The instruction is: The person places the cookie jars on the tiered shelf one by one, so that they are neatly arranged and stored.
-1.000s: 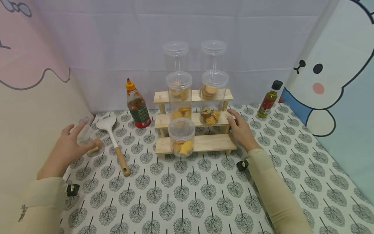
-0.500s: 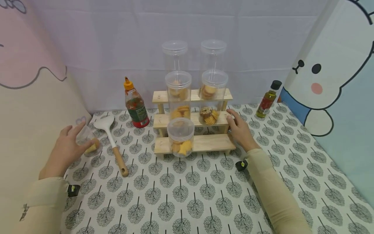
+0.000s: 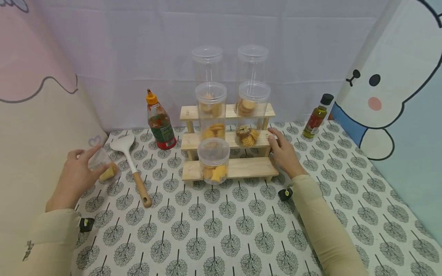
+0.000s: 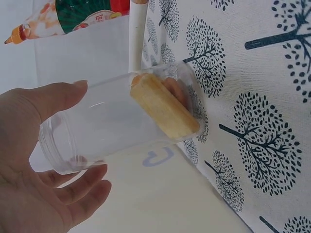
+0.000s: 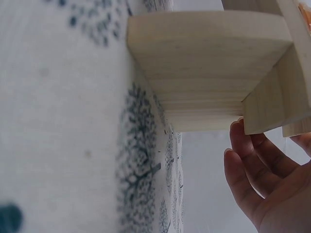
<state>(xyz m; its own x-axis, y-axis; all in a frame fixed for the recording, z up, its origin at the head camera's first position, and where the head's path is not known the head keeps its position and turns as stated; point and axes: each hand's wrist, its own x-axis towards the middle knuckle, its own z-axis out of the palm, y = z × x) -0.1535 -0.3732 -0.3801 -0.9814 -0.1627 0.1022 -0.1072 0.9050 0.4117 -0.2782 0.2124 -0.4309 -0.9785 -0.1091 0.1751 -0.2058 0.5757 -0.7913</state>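
Observation:
At the table's left edge my left hand (image 3: pixel 74 176) holds a clear lidded jar (image 4: pixel 114 114) near its lid, thumb on one side and fingers on the other. Pale yellow oblong biscuits (image 4: pixel 163 107) lie at the jar's bottom, which meets the tablecloth. My right hand (image 3: pixel 284 155) grips the right end of the three-step wooden stand (image 3: pixel 253 166) at its middle step; in the right wrist view fingertips (image 5: pixel 240 138) lie against the wood and the thumb is mostly hidden. Several clear jars of biscuits, such as the front jar (image 3: pixel 214 161), stand on the steps.
Beside the left jar lies a white spatula (image 3: pixel 129 153) with a wooden handle. A sauce bottle (image 3: pixel 161 128) stands left of the stand, an oil bottle (image 3: pixel 314 122) to its right. Cloth walls (image 3: pixel 138 50) enclose the tree-patterned tablecloth (image 3: pixel 207 230).
My left thumb and forefinger have drawn closer together around the jar, and its biscuits show more. The right hand stays at the stand. The head view has shifted slightly.

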